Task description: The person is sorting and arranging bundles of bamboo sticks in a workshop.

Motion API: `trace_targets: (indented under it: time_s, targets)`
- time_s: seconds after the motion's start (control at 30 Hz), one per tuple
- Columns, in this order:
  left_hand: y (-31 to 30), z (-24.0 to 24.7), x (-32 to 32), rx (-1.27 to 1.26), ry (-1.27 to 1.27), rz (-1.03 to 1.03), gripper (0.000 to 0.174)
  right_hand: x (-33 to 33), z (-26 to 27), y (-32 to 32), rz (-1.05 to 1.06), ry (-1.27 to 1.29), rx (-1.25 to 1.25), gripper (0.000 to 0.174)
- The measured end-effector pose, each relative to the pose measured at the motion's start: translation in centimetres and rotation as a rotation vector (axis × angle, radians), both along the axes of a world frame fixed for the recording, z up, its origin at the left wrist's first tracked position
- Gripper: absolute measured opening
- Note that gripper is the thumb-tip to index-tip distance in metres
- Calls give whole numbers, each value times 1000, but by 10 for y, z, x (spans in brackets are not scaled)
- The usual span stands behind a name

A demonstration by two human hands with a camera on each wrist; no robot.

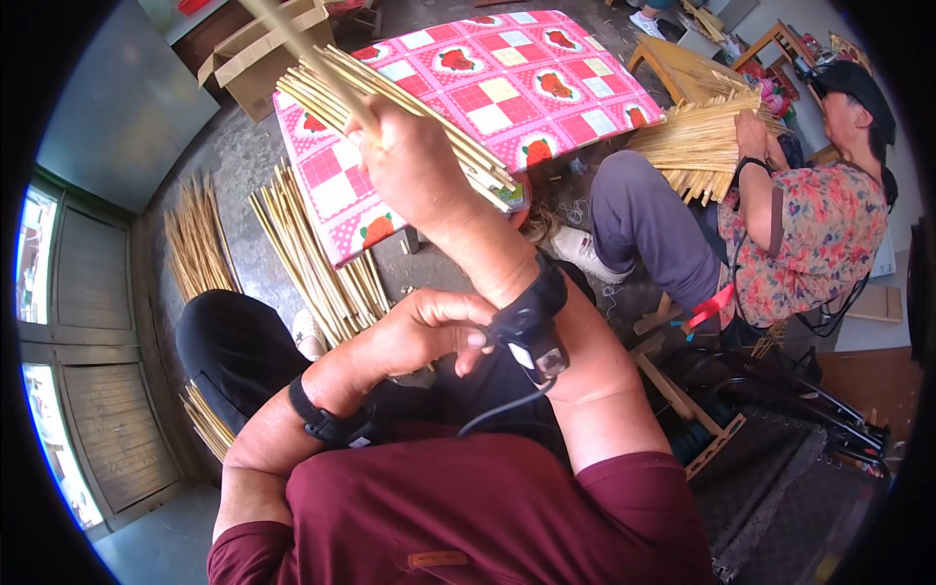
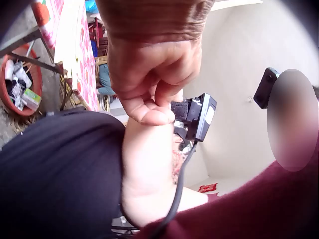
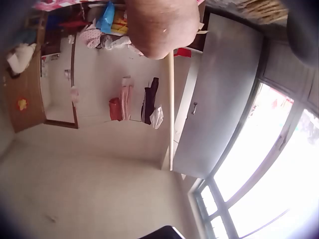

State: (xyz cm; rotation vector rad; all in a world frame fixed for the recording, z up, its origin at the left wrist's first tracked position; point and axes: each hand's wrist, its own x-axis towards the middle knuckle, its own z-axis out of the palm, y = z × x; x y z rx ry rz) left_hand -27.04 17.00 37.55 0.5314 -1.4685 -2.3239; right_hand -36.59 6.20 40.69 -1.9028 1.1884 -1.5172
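My right hand (image 1: pixel 419 166), raised over the table, grips one end of a long pale stick (image 1: pixel 307 54). The stick also shows in the right wrist view, running away from the fist. Behind this hand, a bundle of straw-coloured stalks (image 1: pixel 448 141) lies on the table with the rose-patterned pink cloth (image 1: pixel 575 127). My left hand (image 1: pixel 429 327) is beside the right wrist, its fingers loosely curled close to the strapped camera (image 1: pixel 531 341). In the left wrist view the fingertips (image 2: pixel 154 117) bunch together, overlapping the right forearm, and nothing shows between them.
More stalks (image 1: pixel 322 263) stand beside the table's left end, near a brushy bundle (image 1: pixel 195 234). A cardboard box (image 1: pixel 258 58) is at the back left. On the right a seated person (image 1: pixel 809 224) handles a sheaf of stalks (image 1: pixel 697 146). A red basin (image 2: pixel 35 82) stands under the table.
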Motion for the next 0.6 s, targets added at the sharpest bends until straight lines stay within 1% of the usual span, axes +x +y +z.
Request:
trace_targets:
  time_s: [0.03, 0.1, 0.17, 0.2, 0.23, 0.27, 0.33, 0.37, 0.43, 0.47, 0.5, 0.57, 0.6]
  targets:
    - [1, 4, 0, 14, 19, -6, 18, 1, 0, 3, -27, 107, -18, 4]
    - [3, -3, 3, 107, 83, 46, 17, 2, 2, 8, -81, 320, -53, 4]
    - [9, -19, 5, 225, 162, 124, 18, 1, 2, 10, -72, 295, -55, 5]
    - [9, -24, 6, 211, 180, 154, 20, 2, 1, 11, -73, 270, -50, 6]
    - [10, -29, 7, 147, 128, 191, 20, 3, 0, 12, -74, 246, -46, 7]
    - [9, -35, 8, 82, 76, 228, 20, 4, -4, 8, 90, 10, 79, 8]
    - [11, -34, 9, -1, 3, 266, 23, 3, 7, 13, 245, -259, 272, 8]
    - [12, -32, 9, -7, 43, 266, 23, 1, 14, 16, 323, -391, 372, 9]
    - [16, -28, 7, -18, 127, 275, 24, -7, 27, 24, 409, -654, 466, 9]
    - [14, -26, 8, 27, 134, 276, 25, -10, 30, 26, 450, -802, 486, 7]
    - [12, -24, 9, 21, 106, 290, 25, -12, 32, 27, 488, -950, 508, 5]
    - [11, -24, 9, -32, 84, 285, 20, -19, 29, 25, 572, -1098, 523, 6]
    - [12, -24, 7, -49, 54, 290, 17, -22, 25, 22, 657, -1173, 550, 6]
